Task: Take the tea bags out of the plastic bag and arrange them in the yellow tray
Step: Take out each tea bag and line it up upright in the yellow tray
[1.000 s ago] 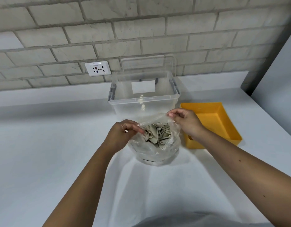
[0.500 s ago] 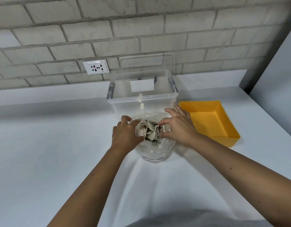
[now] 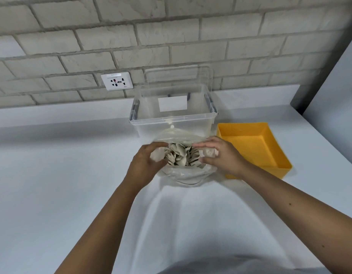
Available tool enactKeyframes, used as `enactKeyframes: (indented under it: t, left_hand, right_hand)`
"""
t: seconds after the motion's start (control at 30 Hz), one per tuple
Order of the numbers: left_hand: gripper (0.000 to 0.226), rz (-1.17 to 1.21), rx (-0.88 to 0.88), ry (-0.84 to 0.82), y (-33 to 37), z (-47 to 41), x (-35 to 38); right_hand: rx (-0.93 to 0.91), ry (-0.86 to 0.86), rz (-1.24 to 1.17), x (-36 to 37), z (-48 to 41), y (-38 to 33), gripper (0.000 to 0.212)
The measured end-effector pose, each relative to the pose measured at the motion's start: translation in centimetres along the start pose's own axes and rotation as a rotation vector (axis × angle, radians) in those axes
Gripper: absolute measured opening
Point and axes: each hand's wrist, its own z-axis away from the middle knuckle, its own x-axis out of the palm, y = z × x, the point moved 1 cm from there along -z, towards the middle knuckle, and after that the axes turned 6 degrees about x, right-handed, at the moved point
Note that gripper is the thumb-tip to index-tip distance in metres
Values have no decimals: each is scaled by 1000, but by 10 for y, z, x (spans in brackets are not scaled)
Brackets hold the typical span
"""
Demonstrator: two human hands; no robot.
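A clear plastic bag (image 3: 183, 174) sits on the white counter, its mouth pulled open. Inside lies a heap of beige tea bags (image 3: 181, 157). My left hand (image 3: 145, 165) grips the bag's left rim with curled fingers. My right hand (image 3: 222, 155) holds the right rim, thumb and fingers pinching the plastic beside the tea bags. The yellow tray (image 3: 278, 155) stands just right of my right hand, with nothing visible in it.
A clear storage box (image 3: 171, 125) stands right behind the bag, its lid leaning on the brick wall. A wall socket (image 3: 116, 81) is at the back left. A grey panel (image 3: 337, 91) closes off the right side.
Both hands dropped from holding the bag's rim up and apart to lower on its sides, closer around the tea bags. The bag's mouth now sits lower and wider.
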Motion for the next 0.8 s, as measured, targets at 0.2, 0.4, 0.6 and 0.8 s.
enactKeyframes:
  t: [0.2,0.4,0.6,0.8]
  left_hand:
    - [31,578,-241,484,8,9,17]
    - [28,934,-666,269,8,-1,37]
    - [38,1203,-665,-129,9,4,32]
    - [38,1088,-590,-99,4,8,33]
  right_hand:
    - [93,268,-515,12,3,-10,22]
    - [334,295,-522,21,-11,-18,18]
    - [639,94,-917,7,-24,-19,19]
    - [746,146,-883,3,-27,-16,24]
